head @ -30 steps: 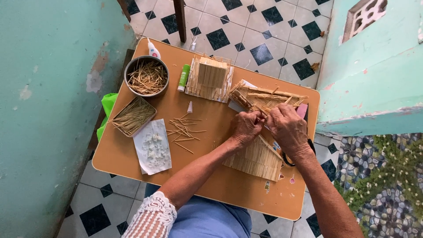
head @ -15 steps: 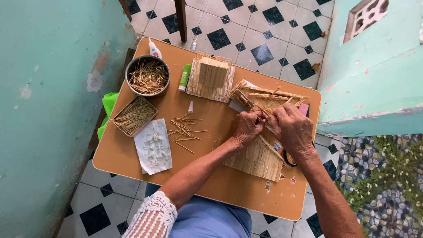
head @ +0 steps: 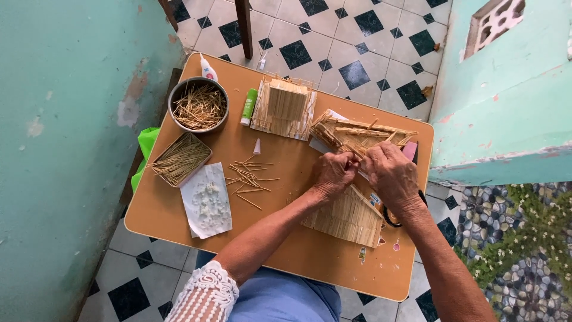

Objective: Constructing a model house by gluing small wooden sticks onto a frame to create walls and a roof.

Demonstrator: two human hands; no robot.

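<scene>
Both hands meet near the right side of the orange table (head: 179, 209): the left hand (head: 333, 176) is curled with its fingers bent in, and the right hand (head: 390, 176) is curled too, both pinching a thin stick at the edge of the little stick frame (head: 363, 132). That frame is pale yellow, made of many thin sticks stuck together, and it lies just above the hands, touching their fingertips. A flat stick panel (head: 348, 217) of the same colour lies just under the hands, partly covered by them.
</scene>
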